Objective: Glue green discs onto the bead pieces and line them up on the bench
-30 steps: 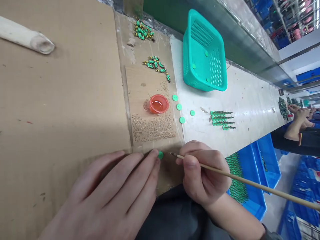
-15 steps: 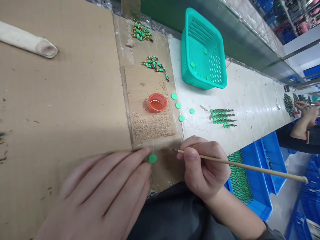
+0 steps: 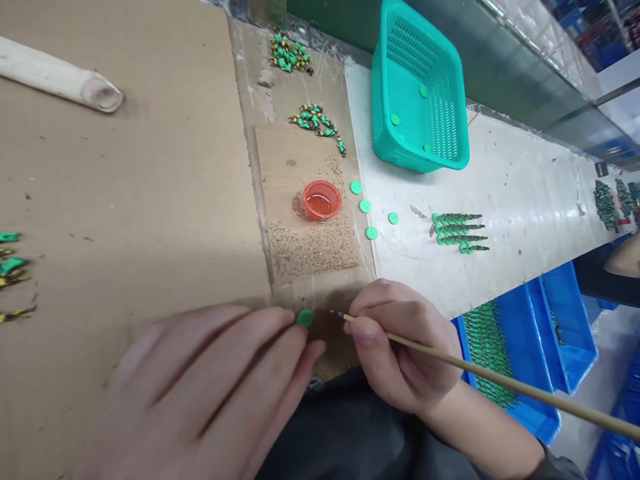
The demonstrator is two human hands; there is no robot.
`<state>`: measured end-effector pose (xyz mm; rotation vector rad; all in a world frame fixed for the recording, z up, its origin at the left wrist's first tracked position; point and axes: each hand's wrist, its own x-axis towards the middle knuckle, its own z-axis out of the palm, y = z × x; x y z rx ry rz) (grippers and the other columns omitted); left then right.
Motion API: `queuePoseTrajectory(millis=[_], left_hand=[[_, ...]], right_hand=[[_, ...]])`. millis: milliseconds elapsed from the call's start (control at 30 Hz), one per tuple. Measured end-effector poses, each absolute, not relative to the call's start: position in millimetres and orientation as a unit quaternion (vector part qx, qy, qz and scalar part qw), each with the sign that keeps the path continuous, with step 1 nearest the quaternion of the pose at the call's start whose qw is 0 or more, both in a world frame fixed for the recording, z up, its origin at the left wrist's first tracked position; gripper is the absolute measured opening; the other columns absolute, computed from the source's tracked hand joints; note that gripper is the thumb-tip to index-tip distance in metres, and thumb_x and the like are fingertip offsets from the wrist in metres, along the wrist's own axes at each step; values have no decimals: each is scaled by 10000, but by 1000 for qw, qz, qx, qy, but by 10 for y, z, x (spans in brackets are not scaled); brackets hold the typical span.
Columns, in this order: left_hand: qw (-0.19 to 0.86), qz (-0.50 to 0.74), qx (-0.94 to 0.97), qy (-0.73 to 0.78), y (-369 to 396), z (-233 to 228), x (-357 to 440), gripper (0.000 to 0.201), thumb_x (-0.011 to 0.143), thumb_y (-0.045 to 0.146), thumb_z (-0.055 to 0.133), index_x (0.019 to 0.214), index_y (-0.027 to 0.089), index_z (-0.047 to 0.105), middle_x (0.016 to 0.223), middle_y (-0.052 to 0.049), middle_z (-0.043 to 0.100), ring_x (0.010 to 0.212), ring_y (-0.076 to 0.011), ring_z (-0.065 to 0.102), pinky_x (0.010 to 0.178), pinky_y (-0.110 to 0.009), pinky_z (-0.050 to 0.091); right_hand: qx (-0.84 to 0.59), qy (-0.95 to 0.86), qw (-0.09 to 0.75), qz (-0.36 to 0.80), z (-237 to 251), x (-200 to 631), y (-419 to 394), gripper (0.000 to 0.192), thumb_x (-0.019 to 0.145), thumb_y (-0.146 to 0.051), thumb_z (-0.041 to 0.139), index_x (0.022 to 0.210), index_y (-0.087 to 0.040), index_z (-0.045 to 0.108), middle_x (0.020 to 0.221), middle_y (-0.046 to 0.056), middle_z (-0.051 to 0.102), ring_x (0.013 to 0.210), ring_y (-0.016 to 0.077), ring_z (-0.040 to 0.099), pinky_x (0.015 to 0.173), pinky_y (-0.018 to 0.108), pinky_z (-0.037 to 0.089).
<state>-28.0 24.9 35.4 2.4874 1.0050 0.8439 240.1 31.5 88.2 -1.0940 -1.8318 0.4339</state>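
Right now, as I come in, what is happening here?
The person's left hand holds a small round green button. The right hand grips a thin pale wooden stick, its dark tip pointing toward the button without touching it. A small red cup of liquid stands beyond both hands, with four loose green buttons to its right.

1. Button (image 3: 305,318), six o'clock: plain green.
2. Brush (image 3: 493,377), four o'clock: pale straw, dark-tipped.
3. Cup (image 3: 324,187), twelve o'clock: orange-red.
4. Basket (image 3: 397,150), one o'clock: teal, slotted lattice.
5. Crate (image 3: 525,347), four o'clock: bright blue.
6. Cardboard (image 3: 150,220), nine o'clock: tan.
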Motion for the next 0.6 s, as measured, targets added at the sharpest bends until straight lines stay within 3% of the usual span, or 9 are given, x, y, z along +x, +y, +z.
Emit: queuePoseTrajectory(millis=[133,300,433,600], left_hand=[[103,280,898,323,243,457,-261,345,1176,223,723,1480,320,854,1671,-13,831,1448,-360,840,1194,-631,666],[104,288,901,308,293,464,-164,365,1211,255,611,1499,282,834,1740,-15,785,1477,-318,814,1314,-585,621],[121,286,899,309,256,424,-156,428,1173,246,638,1569,273,800,1752,-44,775,1532,-333,775,1400,-614,560],[134,291,898,302,233,414,-170,426,1140,230,655,1532,260,819,1766,-80,757,1520,-380,767,1347,-668,577]], right_hand=[[-445,-746,462,176,876,2408,298,211,1085,-17,737,1098,-221,685,834,14,777,716,181,772,645,304,709],[-447,-743,473,158,843,2430,312,221,1082,2,717,1109,-214,685,816,13,771,716,192,774,641,324,704],[-452,-752,450,167,846,2437,317,222,1075,-17,741,1105,-229,686,834,21,775,708,197,777,640,326,719],[-460,-764,419,174,881,2432,310,206,1077,-45,764,1055,-231,680,873,49,794,740,201,778,661,335,746]])
